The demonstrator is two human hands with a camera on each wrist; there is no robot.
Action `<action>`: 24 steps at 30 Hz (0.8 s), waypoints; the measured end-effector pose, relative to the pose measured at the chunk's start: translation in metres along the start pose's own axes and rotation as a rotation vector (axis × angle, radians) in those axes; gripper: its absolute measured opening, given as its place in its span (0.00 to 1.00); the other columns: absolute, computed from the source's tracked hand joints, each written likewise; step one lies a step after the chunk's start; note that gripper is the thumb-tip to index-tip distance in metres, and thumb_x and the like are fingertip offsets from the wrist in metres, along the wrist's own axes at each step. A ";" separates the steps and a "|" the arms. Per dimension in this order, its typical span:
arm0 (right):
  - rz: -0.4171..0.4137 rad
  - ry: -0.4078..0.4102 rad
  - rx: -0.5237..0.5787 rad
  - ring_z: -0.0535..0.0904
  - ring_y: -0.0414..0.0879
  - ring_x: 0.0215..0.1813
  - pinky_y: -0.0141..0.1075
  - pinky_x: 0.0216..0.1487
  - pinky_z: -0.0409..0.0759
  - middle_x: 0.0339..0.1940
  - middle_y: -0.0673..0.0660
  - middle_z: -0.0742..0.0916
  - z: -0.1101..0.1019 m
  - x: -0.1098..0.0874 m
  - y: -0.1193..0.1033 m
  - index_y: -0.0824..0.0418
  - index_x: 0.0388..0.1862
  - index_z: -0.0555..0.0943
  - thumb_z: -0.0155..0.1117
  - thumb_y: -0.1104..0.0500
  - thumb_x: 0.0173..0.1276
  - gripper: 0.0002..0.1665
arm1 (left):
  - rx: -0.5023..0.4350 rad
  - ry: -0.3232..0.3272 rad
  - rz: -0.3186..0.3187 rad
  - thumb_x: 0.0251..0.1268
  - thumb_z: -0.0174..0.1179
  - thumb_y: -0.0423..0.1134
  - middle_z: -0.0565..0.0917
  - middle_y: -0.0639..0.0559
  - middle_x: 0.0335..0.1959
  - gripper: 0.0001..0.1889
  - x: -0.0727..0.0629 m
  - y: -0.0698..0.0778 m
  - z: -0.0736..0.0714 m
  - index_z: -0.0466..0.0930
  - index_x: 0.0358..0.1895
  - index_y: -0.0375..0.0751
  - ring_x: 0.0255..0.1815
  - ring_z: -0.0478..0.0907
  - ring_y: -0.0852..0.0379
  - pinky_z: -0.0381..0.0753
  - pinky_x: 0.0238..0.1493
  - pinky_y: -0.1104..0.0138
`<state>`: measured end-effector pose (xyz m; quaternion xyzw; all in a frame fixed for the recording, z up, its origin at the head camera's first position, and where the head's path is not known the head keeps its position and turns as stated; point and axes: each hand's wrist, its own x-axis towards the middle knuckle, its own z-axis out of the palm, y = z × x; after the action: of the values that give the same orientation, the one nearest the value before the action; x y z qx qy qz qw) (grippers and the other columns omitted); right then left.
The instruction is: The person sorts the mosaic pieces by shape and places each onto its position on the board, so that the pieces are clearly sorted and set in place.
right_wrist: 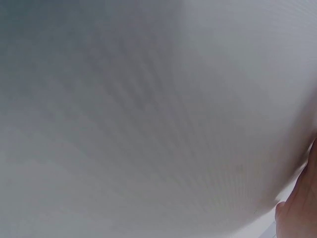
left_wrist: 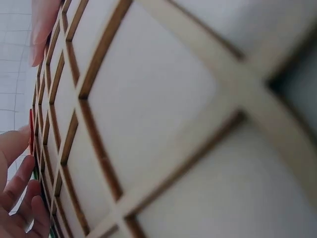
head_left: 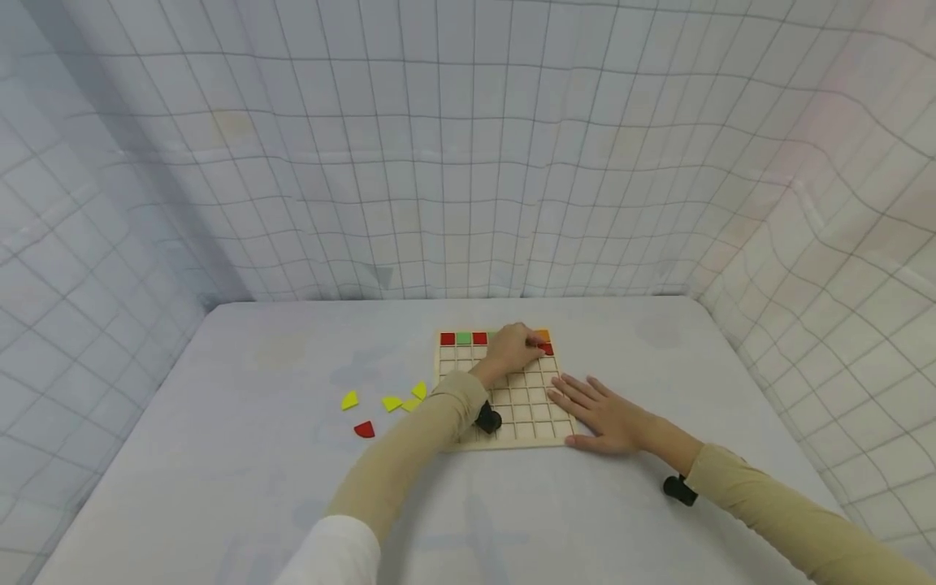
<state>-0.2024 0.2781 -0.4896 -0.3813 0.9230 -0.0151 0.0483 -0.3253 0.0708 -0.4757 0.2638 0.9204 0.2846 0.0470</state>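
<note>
My left hand point(head_left: 512, 348) reaches over the wooden grid board point(head_left: 525, 413), its thumb and index fingertip at a red tile point(head_left: 546, 348) by the far right corner. In the left wrist view this red tile point(left_wrist: 31, 131) shows edge-on, right at the fingertips point(left_wrist: 22, 139). An orange tile point(head_left: 543, 335) sits just beyond it in the corner. Red point(head_left: 448, 339) and green point(head_left: 464, 338) tiles lie along the far row, partly hidden by the hand. My right hand point(head_left: 610, 418) rests flat with fingers spread, fingertips on the board's right edge.
Left of the board, several yellow quarter-circle pieces point(head_left: 350, 400) and a red quarter-circle piece point(head_left: 364, 429) lie loose on the white table point(head_left: 241, 455). Grid-patterned curtains point(head_left: 468, 162) hang behind and on both sides. A black wrist camera point(head_left: 488, 418) sits low over the board.
</note>
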 end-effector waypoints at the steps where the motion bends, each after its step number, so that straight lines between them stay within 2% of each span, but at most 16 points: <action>1: 0.000 0.000 0.000 0.47 0.57 0.80 0.62 0.72 0.49 0.80 0.59 0.53 0.001 0.000 0.000 0.57 0.79 0.48 0.46 0.36 0.73 0.45 | -0.001 -0.009 0.010 0.67 0.60 0.45 0.85 0.52 0.48 0.14 -0.001 -0.001 0.000 0.84 0.53 0.50 0.48 0.81 0.56 0.80 0.44 0.66; 6: 0.004 0.008 -0.003 0.48 0.58 0.79 0.63 0.72 0.50 0.80 0.59 0.54 0.001 -0.002 -0.002 0.57 0.79 0.49 0.46 0.36 0.73 0.45 | -0.025 -0.008 0.035 0.68 0.58 0.44 0.83 0.50 0.51 0.14 -0.010 -0.005 -0.012 0.84 0.53 0.50 0.48 0.80 0.55 0.79 0.39 0.66; 9: 0.018 0.002 0.004 0.46 0.56 0.80 0.61 0.73 0.49 0.80 0.58 0.52 -0.001 -0.002 -0.001 0.56 0.79 0.47 0.46 0.36 0.73 0.45 | -0.036 0.030 0.040 0.68 0.59 0.44 0.82 0.50 0.52 0.13 -0.016 -0.010 -0.026 0.84 0.53 0.50 0.46 0.80 0.55 0.77 0.33 0.69; 12: 0.030 -0.007 0.014 0.44 0.55 0.80 0.60 0.74 0.47 0.80 0.56 0.51 -0.002 -0.002 0.000 0.54 0.79 0.46 0.46 0.36 0.73 0.46 | -0.052 0.075 0.046 0.67 0.60 0.44 0.83 0.49 0.50 0.13 -0.023 -0.018 -0.042 0.85 0.52 0.48 0.39 0.78 0.55 0.71 0.24 0.72; 14: 0.032 -0.014 0.019 0.44 0.54 0.80 0.60 0.74 0.46 0.80 0.56 0.51 -0.002 -0.002 0.000 0.54 0.79 0.45 0.46 0.35 0.72 0.46 | -0.060 0.100 0.045 0.66 0.60 0.43 0.83 0.49 0.49 0.13 -0.030 -0.024 -0.051 0.85 0.51 0.47 0.36 0.77 0.54 0.67 0.22 0.72; 18: 0.016 -0.010 0.025 0.45 0.56 0.80 0.60 0.74 0.47 0.80 0.57 0.52 -0.002 -0.002 -0.001 0.56 0.79 0.47 0.47 0.36 0.72 0.46 | -0.073 0.132 0.019 0.65 0.62 0.42 0.84 0.50 0.48 0.12 -0.045 -0.036 -0.066 0.85 0.50 0.48 0.36 0.77 0.53 0.67 0.22 0.72; 21: 0.009 -0.001 0.023 0.46 0.56 0.80 0.61 0.74 0.47 0.80 0.58 0.52 -0.002 -0.002 0.000 0.56 0.79 0.47 0.48 0.36 0.72 0.46 | -0.072 0.146 -0.002 0.65 0.61 0.42 0.84 0.51 0.48 0.12 -0.055 -0.044 -0.076 0.85 0.50 0.48 0.40 0.77 0.54 0.70 0.25 0.71; 24: 0.007 0.004 0.024 0.45 0.56 0.80 0.60 0.74 0.47 0.80 0.57 0.52 -0.001 -0.002 0.000 0.56 0.79 0.47 0.48 0.37 0.72 0.46 | -0.064 0.154 -0.011 0.65 0.61 0.42 0.84 0.50 0.48 0.12 -0.064 -0.052 -0.082 0.85 0.50 0.48 0.37 0.76 0.54 0.70 0.24 0.70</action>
<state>-0.2010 0.2800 -0.4881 -0.3776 0.9242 -0.0268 0.0509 -0.3137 -0.0392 -0.4396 0.2346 0.9130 0.3333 -0.0140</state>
